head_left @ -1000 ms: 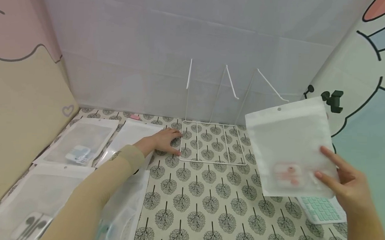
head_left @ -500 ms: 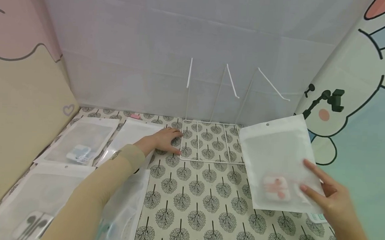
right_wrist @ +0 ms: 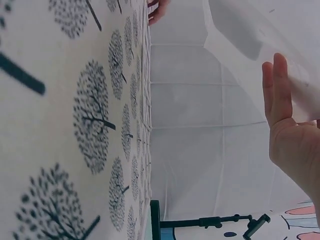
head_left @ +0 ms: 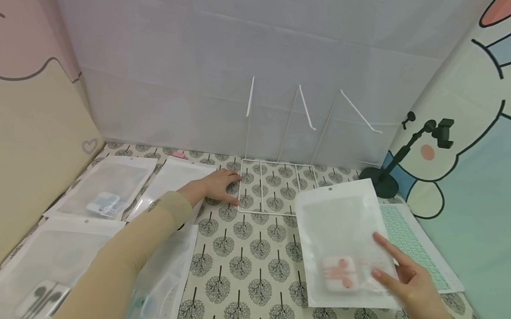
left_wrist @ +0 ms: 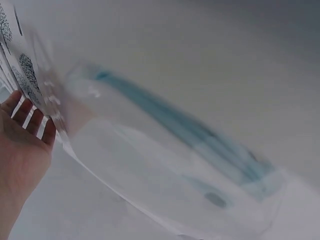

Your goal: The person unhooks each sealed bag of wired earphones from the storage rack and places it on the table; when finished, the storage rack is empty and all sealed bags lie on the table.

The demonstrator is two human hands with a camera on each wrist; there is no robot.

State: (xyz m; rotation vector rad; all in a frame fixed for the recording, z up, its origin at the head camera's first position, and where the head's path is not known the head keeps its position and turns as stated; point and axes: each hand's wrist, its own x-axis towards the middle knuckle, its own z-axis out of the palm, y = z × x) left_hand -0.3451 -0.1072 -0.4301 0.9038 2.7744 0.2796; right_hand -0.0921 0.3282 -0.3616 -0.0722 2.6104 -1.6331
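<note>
My right hand [head_left: 412, 285] pinches the right edge of a frosted white zip pouch [head_left: 338, 225], thumb in front and other fingers partly hidden behind it. Red-and-white earphones in a small clear case [head_left: 339, 273] show through its lower part. The pouch [right_wrist: 250, 45] hangs tilted above the table in the right wrist view. My left hand [head_left: 217, 185] lies at the left edge of a white wire rack [head_left: 261, 212], fingers spread and fingertips at the wire. Whether they press on it cannot be seen. In the left wrist view this hand [left_wrist: 22, 150] shows extended fingers.
Several pouches lie at left, among them one with a blue-and-white item [head_left: 103, 204] and one with earphones [head_left: 44, 300]. Three white prongs [head_left: 307, 107] rise from the rack. At right are a mint-green keyboard [head_left: 414, 242] and a black stand [head_left: 380, 181]. A pink piece [head_left: 178, 154] lies behind.
My right hand has carried the pouch left and downward, toward the table. The keyboard and black stand have come into fuller view. My left hand stays at the rack.
</note>
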